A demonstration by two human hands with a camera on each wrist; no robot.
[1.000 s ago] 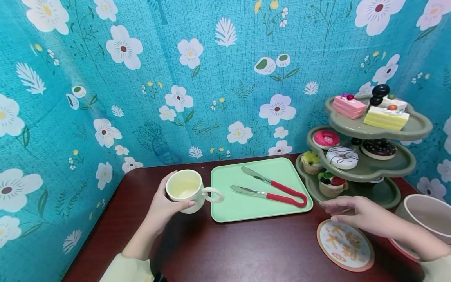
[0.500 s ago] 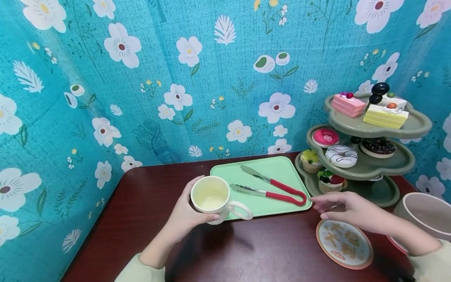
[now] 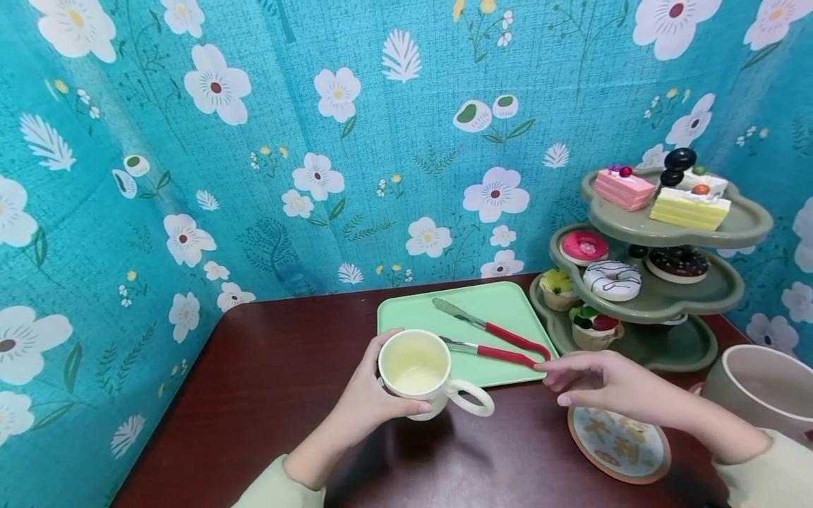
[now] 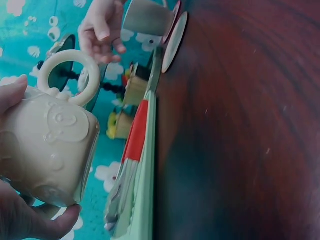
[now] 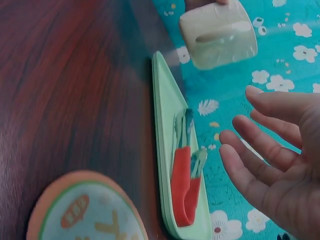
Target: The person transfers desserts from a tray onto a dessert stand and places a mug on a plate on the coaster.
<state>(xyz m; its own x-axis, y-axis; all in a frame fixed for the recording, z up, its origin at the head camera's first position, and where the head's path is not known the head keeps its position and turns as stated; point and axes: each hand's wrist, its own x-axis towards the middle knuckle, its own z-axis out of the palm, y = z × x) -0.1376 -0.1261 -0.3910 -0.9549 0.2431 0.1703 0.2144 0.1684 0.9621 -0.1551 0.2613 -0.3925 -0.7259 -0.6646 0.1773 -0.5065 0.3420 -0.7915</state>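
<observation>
My left hand (image 3: 375,395) grips a cream mug (image 3: 416,367) round its body, lifted above the table's front middle. Its ring handle (image 3: 471,397) points toward my right hand. The left wrist view shows a raised bear face on the mug (image 4: 60,145). With relaxed, spread fingers, my right hand (image 3: 610,388) hovers over the round coaster (image 3: 619,444) and holds nothing. Beyond its fingertips, red-handled tongs (image 3: 508,346) lie on the pale green tray (image 3: 406,310). In the right wrist view the palm of the right hand (image 5: 285,160) faces the mug across a gap.
A three-tier stand (image 3: 724,300) with toy cakes, doughnuts and cupcakes stands at the back right. A large beige cup (image 3: 749,395) is beside my right forearm. Behind the dark wooden table (image 3: 273,367) hangs a blue flowered cloth (image 3: 356,141).
My left hand has carried the mug rightward and nearer, from left of the tray to its front edge. My right hand has shifted slightly left, toward the mug.
</observation>
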